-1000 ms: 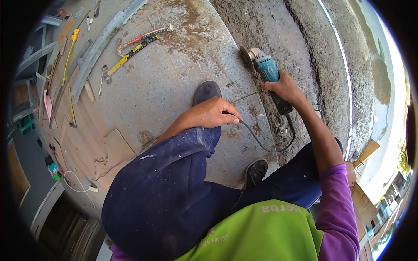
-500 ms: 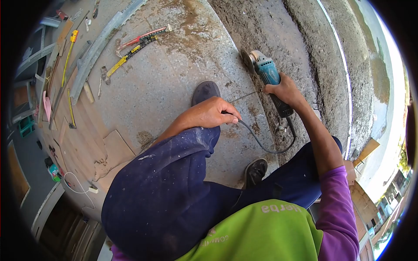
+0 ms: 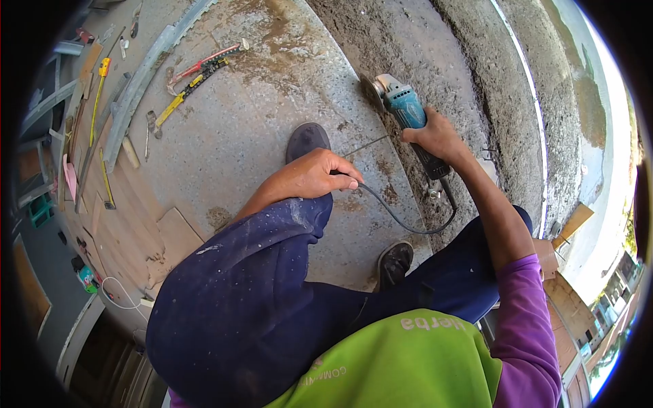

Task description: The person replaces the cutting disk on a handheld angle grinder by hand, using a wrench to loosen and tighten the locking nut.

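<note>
A teal and black angle grinder [image 3: 406, 109] is in my right hand [image 3: 439, 138], whose fingers wrap round its body near the dark rear end. Its disc [image 3: 371, 92] points away from me, over the seam between the concrete slab and the rough dirt. From the grinder's back end the black power cord [image 3: 401, 222] loops down and round to my left hand [image 3: 318, 171]. There my fingers and thumb pinch the cord, with the wrist resting by my bent knee.
On the concrete slab [image 3: 265, 109] to the left lie a red-handled hammer [image 3: 204, 64], a yellow and black tool [image 3: 183, 95] and a curved metal channel [image 3: 139, 81]. Tape measures, boards and a white cord [image 3: 109, 292] are farther left. Wet dirt [image 3: 435, 47] borders the slab at right.
The whole view has shifted slightly, so the grinder, both hands and the slab appear a little farther left. Both grips look the same.
</note>
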Demonstrator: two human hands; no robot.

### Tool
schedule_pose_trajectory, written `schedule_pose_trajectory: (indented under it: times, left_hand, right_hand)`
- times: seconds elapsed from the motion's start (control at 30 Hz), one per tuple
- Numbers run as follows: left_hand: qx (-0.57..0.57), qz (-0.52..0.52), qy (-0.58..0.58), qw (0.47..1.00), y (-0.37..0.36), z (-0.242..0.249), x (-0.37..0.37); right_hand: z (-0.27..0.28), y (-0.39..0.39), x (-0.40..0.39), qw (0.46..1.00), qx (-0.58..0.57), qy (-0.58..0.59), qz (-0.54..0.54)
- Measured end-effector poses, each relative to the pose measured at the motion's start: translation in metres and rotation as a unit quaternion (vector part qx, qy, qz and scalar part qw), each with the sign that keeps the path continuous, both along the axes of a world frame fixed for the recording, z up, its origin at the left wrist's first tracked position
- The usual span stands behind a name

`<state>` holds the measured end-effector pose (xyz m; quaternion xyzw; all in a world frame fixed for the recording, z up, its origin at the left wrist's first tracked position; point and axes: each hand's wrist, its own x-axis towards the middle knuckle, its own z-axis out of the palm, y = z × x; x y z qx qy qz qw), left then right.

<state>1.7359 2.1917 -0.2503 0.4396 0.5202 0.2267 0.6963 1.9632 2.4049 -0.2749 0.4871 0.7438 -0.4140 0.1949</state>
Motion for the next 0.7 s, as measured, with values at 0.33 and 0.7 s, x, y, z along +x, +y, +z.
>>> schedule_pose_trajectory:
  times: [0.33,0.7]
  left_hand:
    - [-0.013,0.005,0.0,1.0,0.001,-0.003,0.002]
    - [-0.004,-0.011,0.007,1.0,0.003,-0.001,0.002]
  right_hand:
    - [-0.003,-0.002,0.001,1.0,-0.003,-0.01,-0.002]
    - [0.003,0.001,0.016,0.999,-0.02,0.002,-0.03]
